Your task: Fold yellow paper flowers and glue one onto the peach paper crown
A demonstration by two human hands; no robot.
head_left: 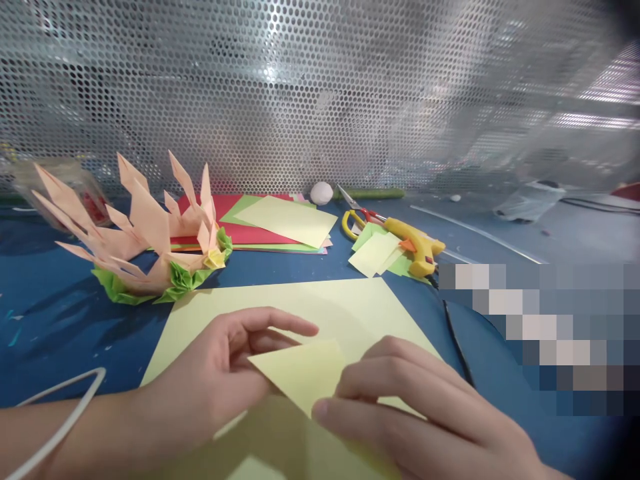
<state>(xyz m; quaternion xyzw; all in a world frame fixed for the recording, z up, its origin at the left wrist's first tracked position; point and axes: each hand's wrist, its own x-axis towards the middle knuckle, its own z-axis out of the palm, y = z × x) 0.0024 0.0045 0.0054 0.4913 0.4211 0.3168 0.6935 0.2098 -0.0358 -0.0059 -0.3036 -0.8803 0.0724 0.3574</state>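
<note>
A small piece of pale yellow paper (pixel 303 370) is raised a little over a large pale yellow sheet (pixel 300 297). My right hand (pixel 420 407) pinches its right side between thumb and fingers. On the other side, my left hand (pixel 220 367) is open around the paper's left corner, its index finger stretched out above and apart from it. Behind the paper, the tips of the other left fingers are partly hidden. Another bit of yellow paper lies at the bottom edge of the view.
A peach folded-paper crown (pixel 153 227) with green paper at its base stands on the left. Stacked colored paper (pixel 285 220), scissors (pixel 355 217), paper scraps (pixel 373 252) and a yellow glue gun (pixel 415 243) lie behind. A black cord (pixel 455 340) runs along the right.
</note>
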